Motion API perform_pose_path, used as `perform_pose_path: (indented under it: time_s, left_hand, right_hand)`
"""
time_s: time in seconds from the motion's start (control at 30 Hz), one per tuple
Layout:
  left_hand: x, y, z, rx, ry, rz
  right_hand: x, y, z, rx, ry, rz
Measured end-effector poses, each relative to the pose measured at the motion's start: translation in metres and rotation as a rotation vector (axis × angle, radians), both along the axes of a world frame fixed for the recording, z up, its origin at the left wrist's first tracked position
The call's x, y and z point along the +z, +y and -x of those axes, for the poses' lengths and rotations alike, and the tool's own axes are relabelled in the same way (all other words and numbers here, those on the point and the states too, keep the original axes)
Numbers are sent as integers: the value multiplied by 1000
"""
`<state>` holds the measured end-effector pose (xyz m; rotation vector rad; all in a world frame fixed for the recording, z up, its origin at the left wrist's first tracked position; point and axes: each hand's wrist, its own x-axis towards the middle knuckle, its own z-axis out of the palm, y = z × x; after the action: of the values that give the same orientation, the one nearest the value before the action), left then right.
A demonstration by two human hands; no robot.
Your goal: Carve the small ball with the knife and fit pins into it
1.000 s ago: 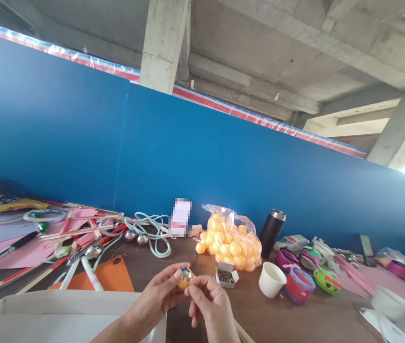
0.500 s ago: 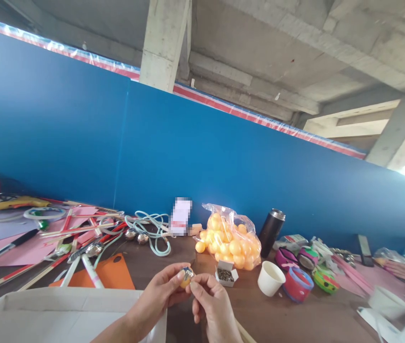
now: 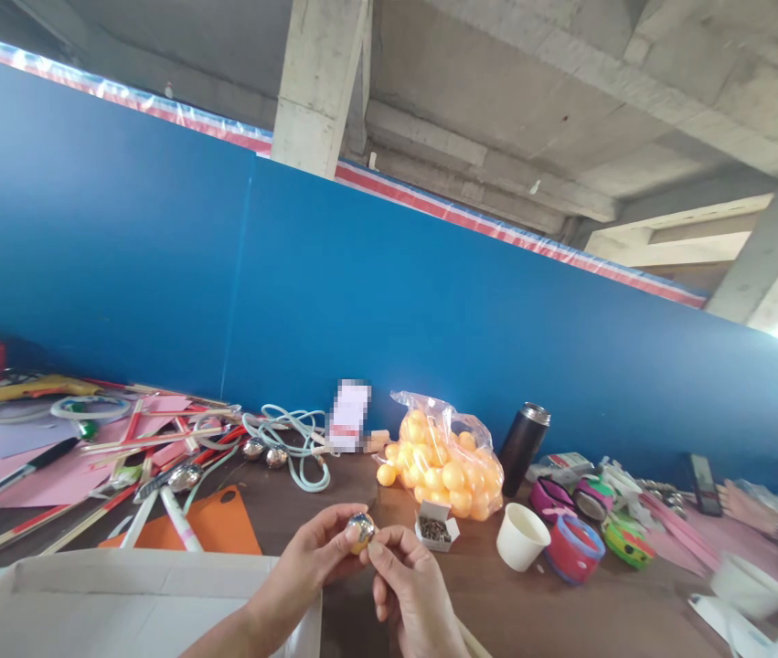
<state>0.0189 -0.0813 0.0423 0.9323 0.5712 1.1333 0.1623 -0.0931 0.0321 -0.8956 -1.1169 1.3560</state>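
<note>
In the head view, my left hand (image 3: 316,553) pinches a shiny silver ball (image 3: 361,527) between thumb and fingers, low in the middle. Orange shows on the ball's lower side; whether it is a reflection I cannot tell. My right hand (image 3: 410,580) is closed at the ball's right side, thumb and forefinger pressed together against its edge. Anything between those fingertips is hidden. Just beyond the right hand stands a small open box (image 3: 434,528) of tiny metal pieces. Behind it lies a clear bag of orange balls (image 3: 447,466).
A white tray (image 3: 134,585) is at front left, beside orange sheet (image 3: 228,525) and a heap of sticks. Pale cord (image 3: 306,466) and two silver balls (image 3: 265,452) lie behind. Rightward stand a paper cup (image 3: 523,537), black bottle (image 3: 524,448) and coloured bands (image 3: 573,548). Another person's hand (image 3: 749,507) is far right.
My hands stay at the ball, which seems turned slightly, with less orange showing. At far right the other person's hand has moved toward the dark phone-like object, which has shifted a little.
</note>
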Motion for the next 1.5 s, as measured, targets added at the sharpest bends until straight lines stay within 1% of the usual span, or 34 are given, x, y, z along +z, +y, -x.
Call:
perform_pose_path:
  time_s: [0.13,0.37,0.57,0.97,1.37,1.5]
  left_hand:
    - [-1,1,0,15,0,-27]
    - [-2,2,0,11,-10,-25]
    - [0,1,0,12,-5,-20]
    - [-3,1,-1,8,25,-20]
    - [-1,1,-1,15,20,-33]
    - [1,0,-1,26,33,-13]
  right_hand:
    - [-3,2,-1,-15,0,-7]
    - [-5,2,-2,-10,-11,-21]
    - [-4,2,-2,0,-22,-19]
    - [-6,3,-4,38,2,-22]
    - [-8,6,-5,44,-5,-46]
    - [-8,6,-4,45,-13,-47]
